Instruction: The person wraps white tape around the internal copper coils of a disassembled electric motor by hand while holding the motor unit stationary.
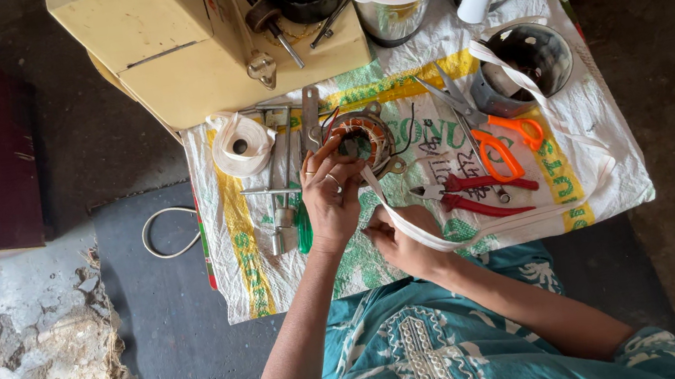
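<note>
L hand (330, 195) sits on the near edge of the motor stator (363, 138), fingers curled over its rim and steadying it, w/ rings showing on two fingers. R hand (396, 238) is closed, pinching the white cloth tape (482, 229) just near of the stator; the tape runs from the winding down past the R hand, then right across the cloth and back up toward the grey metal pot (522, 63) at far right. Stator lies flat on the printed woven sack (579, 110) covering the table, centre-far. To do this well, as I judge it: keep the tape taut and flat, no twist, each turn overlapping the last, L hand holding the core still while the R feeds. Just right of the stator: orange-handled scissors (505, 141) and red-handled pliers (477, 193). Left: a roll of white tape (238, 144), a green-handled screwdriver (304, 230), a few metal tools. Far: a cream machine (196, 39), cut off at the top edge. Hard to tell: how much winding is already wrapped, since the L hand hides the near side; the R fingertips are tucked under, so the exact grip isn't visible; the tape's free end is lost near the pot.
</note>
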